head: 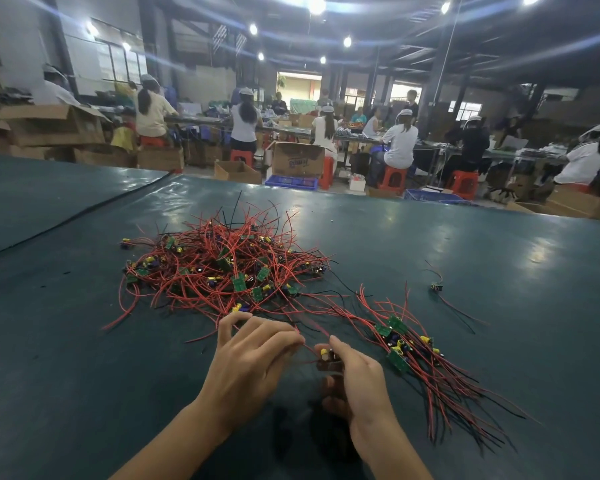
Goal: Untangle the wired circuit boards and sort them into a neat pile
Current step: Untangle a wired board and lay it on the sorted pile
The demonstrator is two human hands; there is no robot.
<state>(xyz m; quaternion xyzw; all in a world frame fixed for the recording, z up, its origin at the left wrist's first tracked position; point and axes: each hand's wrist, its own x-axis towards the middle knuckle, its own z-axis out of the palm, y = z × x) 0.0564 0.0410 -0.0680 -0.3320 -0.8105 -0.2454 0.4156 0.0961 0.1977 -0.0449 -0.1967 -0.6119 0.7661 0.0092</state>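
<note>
Flaring ceiling bulbs, glare patches on the dark tabletop, fisheye-bent edges, soft background.

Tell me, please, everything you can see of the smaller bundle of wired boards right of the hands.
The smaller bundle holds several small green circuit boards with yellow and dark blue parts, gathered close together. Their thin red and black wires mostly trail side by side toward the near right; a few red ones reach back toward the tangled heap. It lies flat on the dark green table cover, beside the right hand, which holds a separate board and seems not to touch it.
</note>
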